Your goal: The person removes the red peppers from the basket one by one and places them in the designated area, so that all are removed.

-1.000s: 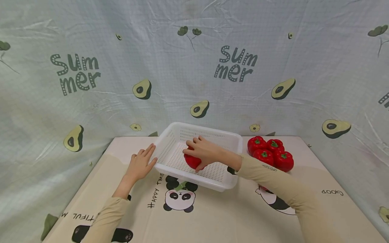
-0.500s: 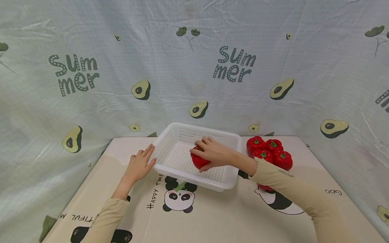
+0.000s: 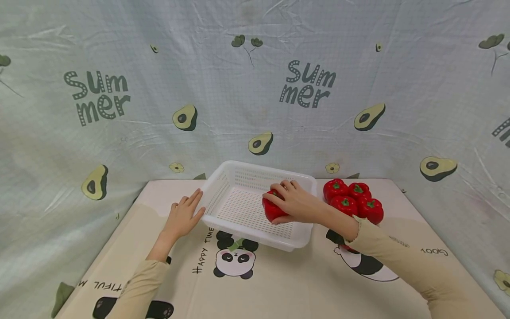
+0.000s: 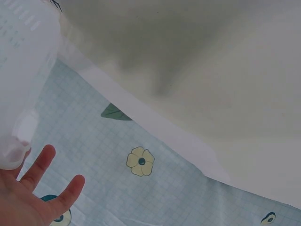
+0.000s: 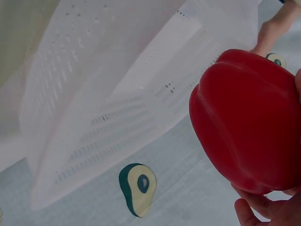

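Observation:
My right hand (image 3: pixel 299 204) grips a red bell pepper (image 3: pixel 272 207) over the right part of a white perforated plastic basket (image 3: pixel 251 234). In the right wrist view the bell pepper (image 5: pixel 249 122) looks large and glossy, with fingers (image 5: pixel 256 202) beneath it. Most of that hand lies outside the frame. At the basket's left end, my left hand (image 3: pixel 180 218) rests with straight, spread fingers against the rim. The left wrist view shows those fingers (image 4: pixel 40 167) beside the basket's corner (image 4: pixel 21 132).
Several red bell peppers (image 3: pixel 352 201) with green stems cluster right of the basket. Another red piece (image 3: pixel 349 249) is mostly hidden by the right forearm. A patterned cloth (image 3: pixel 215 79) hangs behind the table (image 3: pixel 279 288), which has panda prints.
My right hand has shifted rightward across the basket with the bell pepper in its grip. The left hand and the basket stay in place.

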A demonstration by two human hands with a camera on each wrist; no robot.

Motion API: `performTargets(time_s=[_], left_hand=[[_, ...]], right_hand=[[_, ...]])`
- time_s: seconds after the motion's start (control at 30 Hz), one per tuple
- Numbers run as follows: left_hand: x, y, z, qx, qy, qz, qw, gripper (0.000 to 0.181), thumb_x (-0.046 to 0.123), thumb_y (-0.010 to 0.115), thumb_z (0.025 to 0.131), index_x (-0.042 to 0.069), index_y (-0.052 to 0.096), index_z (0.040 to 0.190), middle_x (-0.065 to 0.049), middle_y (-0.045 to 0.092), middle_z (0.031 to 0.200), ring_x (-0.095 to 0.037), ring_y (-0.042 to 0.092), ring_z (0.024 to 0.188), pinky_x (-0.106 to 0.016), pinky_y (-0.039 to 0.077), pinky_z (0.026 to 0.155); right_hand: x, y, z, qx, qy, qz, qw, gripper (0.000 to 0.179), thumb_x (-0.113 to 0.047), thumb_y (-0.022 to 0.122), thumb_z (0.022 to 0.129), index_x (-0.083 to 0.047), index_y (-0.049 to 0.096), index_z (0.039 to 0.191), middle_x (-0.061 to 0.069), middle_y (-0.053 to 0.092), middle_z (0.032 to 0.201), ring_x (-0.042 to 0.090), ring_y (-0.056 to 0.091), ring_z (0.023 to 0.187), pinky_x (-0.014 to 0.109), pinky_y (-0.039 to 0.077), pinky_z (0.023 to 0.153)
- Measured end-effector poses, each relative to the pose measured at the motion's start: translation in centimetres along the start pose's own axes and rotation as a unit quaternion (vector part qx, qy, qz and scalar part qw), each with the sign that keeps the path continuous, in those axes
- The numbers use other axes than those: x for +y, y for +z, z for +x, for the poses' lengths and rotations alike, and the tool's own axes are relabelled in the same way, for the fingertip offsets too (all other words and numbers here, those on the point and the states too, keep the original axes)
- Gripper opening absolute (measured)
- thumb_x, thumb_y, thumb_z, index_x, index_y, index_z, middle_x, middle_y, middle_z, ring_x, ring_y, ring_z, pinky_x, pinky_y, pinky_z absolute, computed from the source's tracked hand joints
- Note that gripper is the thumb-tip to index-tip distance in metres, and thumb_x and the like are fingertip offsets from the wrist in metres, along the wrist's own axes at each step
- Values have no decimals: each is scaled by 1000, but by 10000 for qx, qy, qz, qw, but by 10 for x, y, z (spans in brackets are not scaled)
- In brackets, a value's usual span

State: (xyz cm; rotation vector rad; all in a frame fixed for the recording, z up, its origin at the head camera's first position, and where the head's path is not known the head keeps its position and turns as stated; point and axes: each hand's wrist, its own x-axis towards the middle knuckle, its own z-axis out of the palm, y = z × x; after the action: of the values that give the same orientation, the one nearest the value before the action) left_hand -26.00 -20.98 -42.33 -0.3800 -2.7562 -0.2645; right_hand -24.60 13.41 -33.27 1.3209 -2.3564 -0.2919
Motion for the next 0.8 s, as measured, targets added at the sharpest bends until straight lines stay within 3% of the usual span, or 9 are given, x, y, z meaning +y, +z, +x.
performTargets(time_s=[0.27,0.53,0.8], left_hand=[[0,0,0,18,12,-33,10000,56,34,43,90,4,35,136,-11,37,141,-33,44,113,-54,35,82],[-1,-1,0,-32,15,-34,10000,56,34,43,90,5,34,137,-11,36,142,-33,43,114,-53,35,82],[-2,0,0,-29,6,-27,10000,56,35,43,90,6,34,137,-10,36,142,-33,43,114,-53,35,82]], right_hand=[[-1,-5,-22,223,335,49,9992,66,-50,68,69,-18,46,123,8,51,117,25,45,106,41,44,82],[1,-8,-45,154,713,203,9971,70,-47,72,66,-19,46,125,7,51,119,26,44,108,43,46,82],[8,-9,-76,424,870,241,9950,75,-49,75,61,-16,48,123,7,52,117,27,46,105,45,45,82]])
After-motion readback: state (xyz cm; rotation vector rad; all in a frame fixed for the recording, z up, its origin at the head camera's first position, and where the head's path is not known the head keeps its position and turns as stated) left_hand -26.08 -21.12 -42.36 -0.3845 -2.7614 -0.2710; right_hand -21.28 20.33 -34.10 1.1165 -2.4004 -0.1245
